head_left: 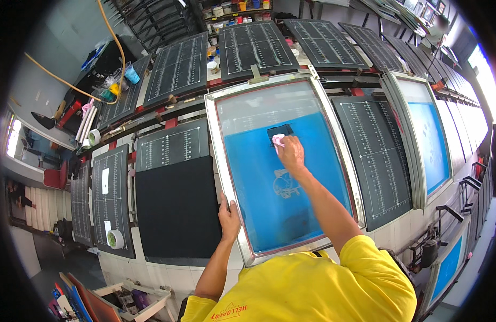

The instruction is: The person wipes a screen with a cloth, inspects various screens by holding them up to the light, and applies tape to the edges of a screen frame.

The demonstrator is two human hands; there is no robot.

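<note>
In front of me a screen printing frame (258, 228), with a metal rim and blue-coated mesh, leans slightly over the dark platens. My left hand (229, 219) grips its left side rail, the thumb on top of the rim. A crumpled pink and white cloth (278, 140) is pinched in my right hand (292, 154), pressed against the upper part of the blue mesh. Beside the cloth lies a dark rectangular patch (284, 129). Lower down, a pale line drawing (285, 184) shows in the coating. A metal clamp (256, 74) sits at the frame's far edge.
A black fabric sheet (175, 209) covers a platen left of the frame. Another blue screen (429, 137) stands to the right. A tape roll (115, 239) rests on a platen at the left. More gridded platens (253, 48) line the far side, and a hose (116, 40) hangs at upper left.
</note>
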